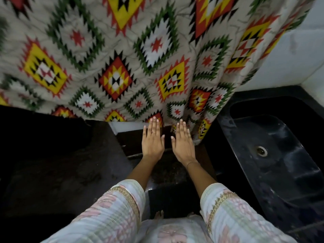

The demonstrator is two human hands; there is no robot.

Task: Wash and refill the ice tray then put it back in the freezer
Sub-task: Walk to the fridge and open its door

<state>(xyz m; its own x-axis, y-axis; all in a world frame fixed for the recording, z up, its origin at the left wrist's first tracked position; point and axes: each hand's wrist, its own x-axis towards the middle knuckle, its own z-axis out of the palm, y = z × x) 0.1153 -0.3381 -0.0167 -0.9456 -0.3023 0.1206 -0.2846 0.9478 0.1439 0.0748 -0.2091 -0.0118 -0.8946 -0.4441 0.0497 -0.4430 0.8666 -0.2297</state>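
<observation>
— What does the head view show of your hands?

— My left hand and right hand lie palm down, side by side, over the dark worktop. The fingers are straight and close together, holding nothing; their tips reach the hem of the patterned curtain.

— And the ice tray?

— I cannot tell where it is from here. The black sink lies to my right, its round drain in the basin floor.
</observation>
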